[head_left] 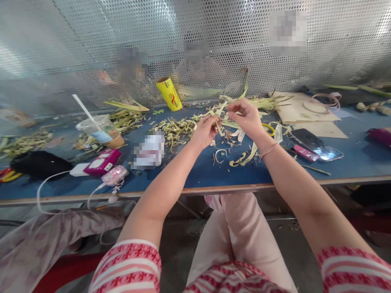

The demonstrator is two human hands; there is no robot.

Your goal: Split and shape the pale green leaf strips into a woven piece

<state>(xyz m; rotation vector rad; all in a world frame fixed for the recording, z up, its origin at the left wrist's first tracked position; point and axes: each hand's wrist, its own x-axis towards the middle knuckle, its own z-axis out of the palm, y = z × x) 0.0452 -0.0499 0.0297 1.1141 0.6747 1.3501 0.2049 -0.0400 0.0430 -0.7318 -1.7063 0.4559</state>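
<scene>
My left hand (pixel 207 131) is closed around pale green leaf strips (pixel 220 110), which stick up and down past its fingers above the blue table. Just to the right hangs my right hand (pixel 247 117), its fingers bent and thumb and forefinger slightly apart, close to the strip's upper end. Nothing shows clearly between those fingers. Beneath and behind both hands lie dry peeled scraps (pixel 180 129), and a long curled peel (pixel 252 154) rests under my right wrist. A leafy bundle of stalks (pixel 269 103) lies behind the right hand.
A yellow cardboard tube (pixel 170 94) stands tilted against the perforated metal screen (pixel 226 36). Leftward are a plastic cup with a straw (pixel 105 132), a purple pack (pixel 103 162) and a black pouch (pixel 41 165). A phone (pixel 317 144) and cardboard sheets (pixel 293 112) lie right.
</scene>
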